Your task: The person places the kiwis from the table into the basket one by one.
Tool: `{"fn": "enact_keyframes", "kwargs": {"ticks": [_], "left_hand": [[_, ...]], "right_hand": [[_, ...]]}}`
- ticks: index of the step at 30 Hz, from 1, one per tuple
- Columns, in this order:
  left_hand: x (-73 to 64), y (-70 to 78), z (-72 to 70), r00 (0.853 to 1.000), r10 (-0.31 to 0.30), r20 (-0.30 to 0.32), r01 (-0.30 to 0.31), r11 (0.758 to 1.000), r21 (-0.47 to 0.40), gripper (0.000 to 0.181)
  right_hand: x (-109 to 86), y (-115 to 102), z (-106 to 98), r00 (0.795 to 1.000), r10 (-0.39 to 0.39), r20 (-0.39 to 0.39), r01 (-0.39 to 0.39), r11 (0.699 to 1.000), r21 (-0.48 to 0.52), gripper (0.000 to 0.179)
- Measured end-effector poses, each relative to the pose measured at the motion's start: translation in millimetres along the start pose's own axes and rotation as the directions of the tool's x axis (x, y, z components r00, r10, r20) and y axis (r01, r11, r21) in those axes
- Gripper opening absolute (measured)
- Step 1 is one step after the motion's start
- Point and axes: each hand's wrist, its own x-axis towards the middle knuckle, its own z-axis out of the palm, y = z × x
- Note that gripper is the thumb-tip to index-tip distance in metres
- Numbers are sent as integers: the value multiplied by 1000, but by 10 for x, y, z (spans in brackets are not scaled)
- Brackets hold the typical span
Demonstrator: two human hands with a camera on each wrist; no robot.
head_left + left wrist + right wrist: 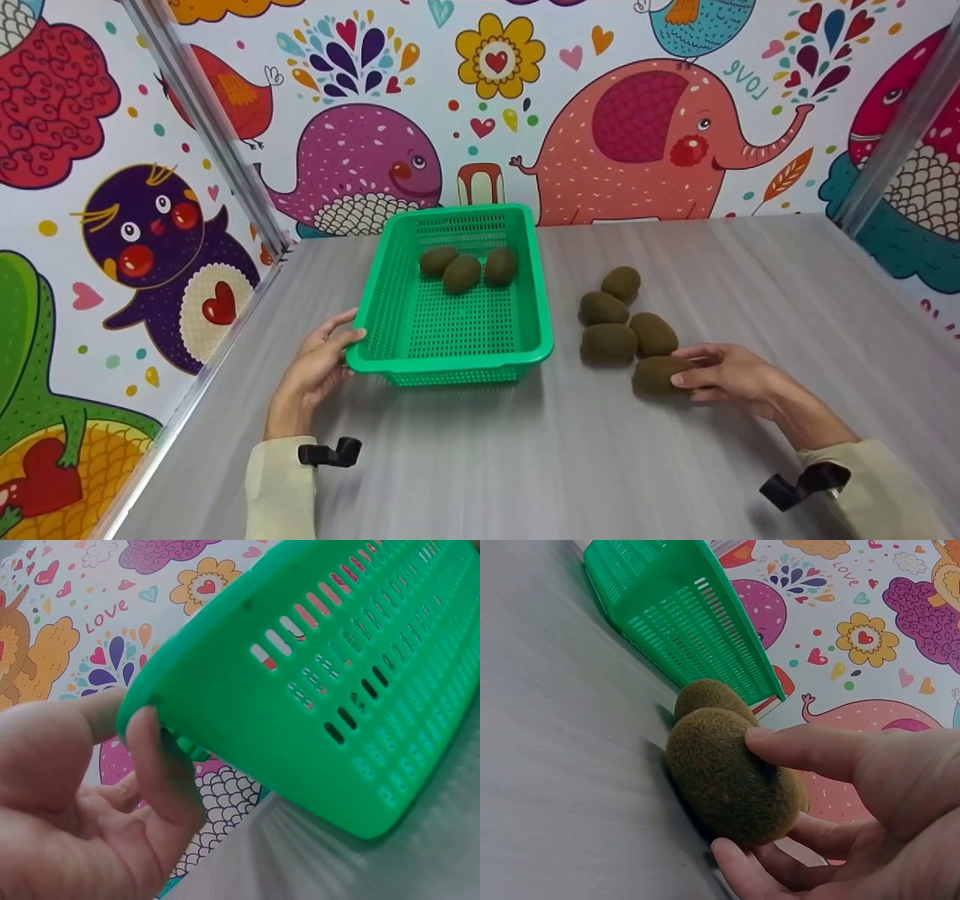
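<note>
A green plastic basket [457, 365] with slotted walls stands on the table, three brown kiwis [462, 274] lying toward its far end. My left hand [319, 367] grips the basket's rim at the near left corner; the left wrist view shows thumb and fingers pinching the rim [139, 694]. To the right of the basket, several loose kiwis [609, 344] lie close together. The nearest kiwi [724, 776] is held between the thumb and fingers of my right hand [731, 377]. Another kiwi [709, 696] shows just behind it in the right wrist view.
The grey table [480, 465] runs back to a wall [480, 172] printed with cartoon animals. A metal post [217, 127] rises at the back left corner and another post [900, 127] at the back right. Black camera mounts [330, 453] sit on both wrists.
</note>
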Motion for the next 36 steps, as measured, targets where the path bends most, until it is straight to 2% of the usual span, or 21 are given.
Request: {"fn": "enact_keyframes", "kwargs": {"ticks": [5, 15, 32, 36], "left_hand": [[5, 2, -5, 1000, 0, 0, 0, 1000, -1, 60], [-1, -15, -25, 1000, -9, 3, 9, 1000, -28, 60], [13, -20, -6, 1000, -13, -3, 13, 999, -38, 60], [13, -1, 4, 1000, -15, 1, 15, 999, -41, 60]], "right_hand": [[-14, -35, 1, 1000, -18, 13, 18, 1000, 15, 74], [-45, -134, 24, 997, -59, 51, 52, 991, 125, 65], [-40, -369, 172, 995, -88, 37, 78, 976, 204, 71], [-26, -423, 207, 994, -97, 41, 86, 975, 205, 68]]}}
